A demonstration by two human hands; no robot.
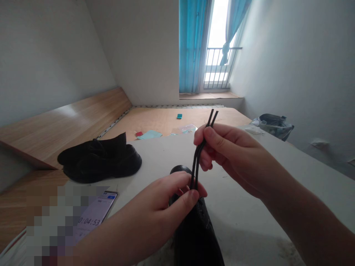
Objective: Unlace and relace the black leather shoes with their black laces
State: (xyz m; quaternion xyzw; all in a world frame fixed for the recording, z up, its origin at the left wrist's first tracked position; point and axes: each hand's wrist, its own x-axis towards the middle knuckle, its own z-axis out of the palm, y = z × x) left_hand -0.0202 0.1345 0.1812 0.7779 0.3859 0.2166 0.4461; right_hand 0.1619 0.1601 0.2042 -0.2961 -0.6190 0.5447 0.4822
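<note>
Both ends of a black shoelace (196, 162) stand up side by side above a black shoe (198, 236) on the white tabletop. My right hand (222, 144) pinches the two strands near their tips, which stick out above the thumb and forefinger. Lower down, my left hand (177, 199) holds the same strands between thumb and fingers, just over the shoe. The left hand and lace cover part of the shoe's front, and its near end runs out of the picture at the bottom.
Another black shoe (100, 159) sits on the left of the white table (249, 221). Nearer lies a phone (95, 216) showing a timer. Beyond are a light-blue cloth-like piece (151, 135), a small teal item (179, 116) and, at right, a bag (273, 125).
</note>
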